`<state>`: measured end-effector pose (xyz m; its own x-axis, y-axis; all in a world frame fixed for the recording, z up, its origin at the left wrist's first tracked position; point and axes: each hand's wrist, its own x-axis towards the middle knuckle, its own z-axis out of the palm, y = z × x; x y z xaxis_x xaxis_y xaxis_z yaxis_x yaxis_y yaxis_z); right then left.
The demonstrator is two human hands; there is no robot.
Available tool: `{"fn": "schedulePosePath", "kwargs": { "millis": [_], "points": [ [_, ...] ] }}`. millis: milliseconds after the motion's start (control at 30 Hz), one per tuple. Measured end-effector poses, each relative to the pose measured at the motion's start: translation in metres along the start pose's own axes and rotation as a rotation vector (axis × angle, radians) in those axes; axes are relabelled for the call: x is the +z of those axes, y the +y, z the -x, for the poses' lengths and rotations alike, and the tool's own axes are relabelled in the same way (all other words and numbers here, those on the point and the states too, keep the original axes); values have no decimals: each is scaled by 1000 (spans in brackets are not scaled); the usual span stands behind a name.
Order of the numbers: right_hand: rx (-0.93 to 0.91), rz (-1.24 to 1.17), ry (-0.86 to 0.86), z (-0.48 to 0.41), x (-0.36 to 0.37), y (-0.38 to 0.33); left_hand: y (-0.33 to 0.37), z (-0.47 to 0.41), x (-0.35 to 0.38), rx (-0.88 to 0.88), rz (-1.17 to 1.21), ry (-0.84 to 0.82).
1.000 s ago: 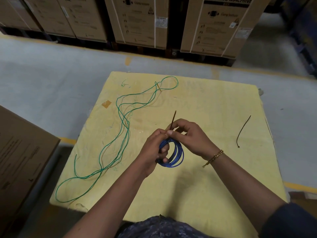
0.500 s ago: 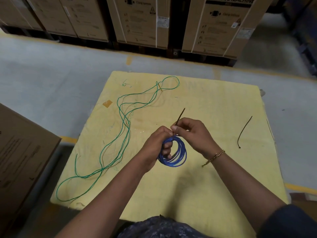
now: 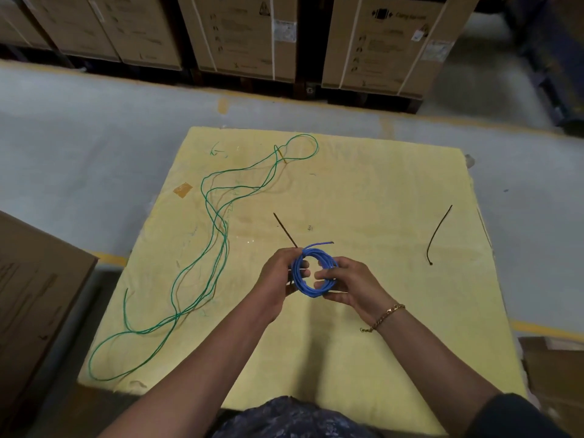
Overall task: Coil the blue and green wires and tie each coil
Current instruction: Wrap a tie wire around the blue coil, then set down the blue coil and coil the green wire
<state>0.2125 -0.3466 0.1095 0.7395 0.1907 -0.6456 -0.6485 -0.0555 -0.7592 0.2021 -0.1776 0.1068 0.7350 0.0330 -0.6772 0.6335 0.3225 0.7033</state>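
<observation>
Head cam, only view I have. Landmark: the yellow foam pad (image 3: 363, 191).

Blue wire coil (image 3: 313, 271) is held up over the near-centre of the pad, gripped from both sides. Left hand (image 3: 278, 276) is closed on the coil's left arc, right hand (image 3: 350, 286) is closed on its right arc with fingers (image 3: 325, 275) poking through the ring. One loose blue end sticks out at the top of the coil.

A dark tie (image 3: 284, 229) rises from the left-hand side of the coil and slants away toward the far left; I think it's wrapped on the coil, but the hand blocks that spot.

Green wire (image 3: 218, 222) lies uncoiled across the pad's left half, from far centre to the near-left corner. Second dark tie (image 3: 437, 233) lies loose on the pad's right side, well apart from the hands. Gold bracelet (image 3: 387, 314) on the right wrist. Cardboard cartons (image 3: 246, 36) stand on the floor beyond the pad's far edge.
</observation>
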Motion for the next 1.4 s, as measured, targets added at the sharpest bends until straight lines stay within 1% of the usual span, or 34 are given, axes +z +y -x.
{"fn": "schedulePosePath", "kwargs": {
  "millis": [100,200,300,433,500,567,633,700,733,833,867,1033,1133,1200,1300,1400],
  "points": [
    [15,19,81,-8,-18,-5,0,-12,11,-37,-86,-48],
    [16,31,146,-28,-41,-9,4,-28,29,-83,-109,-96],
    [14,63,222,-51,-66,-12,10,-46,53,-70,-163,-159],
    [-1,15,327,-79,-99,-18,25,-71,86,-72,-196,-221],
    [8,-30,383,-95,-114,-21,29,-83,96,-74,-243,-218],
    [14,-92,427,-109,-126,-25,24,-88,98,-46,-354,-170],
    [19,-135,460,-124,-135,-29,12,-86,88,-29,-446,-118],
    [42,-147,495,-140,-142,-29,-4,-80,69,-32,-466,-94],
    [54,-113,512,-147,-144,-29,-12,-77,58,-31,-460,-81],
    [83,170,558,-160,-152,-22,-29,-68,29,-7,-460,-21],
    [91,221,567,-160,-154,-22,-32,-66,21,3,-467,-1],
    [95,223,559,-151,-158,-27,-41,-52,-17,70,-511,125],
    [77,298,575,-147,-160,-26,-45,-44,-35,93,-533,190],
    [-4,424,607,-146,-158,-23,-48,-39,-48,99,-546,214],
    [-188,602,659,-136,-142,-19,-54,-32,-68,117,-567,245],
    [-343,669,633,-122,-109,-15,-59,-25,-93,130,-560,285]
  ]
}}
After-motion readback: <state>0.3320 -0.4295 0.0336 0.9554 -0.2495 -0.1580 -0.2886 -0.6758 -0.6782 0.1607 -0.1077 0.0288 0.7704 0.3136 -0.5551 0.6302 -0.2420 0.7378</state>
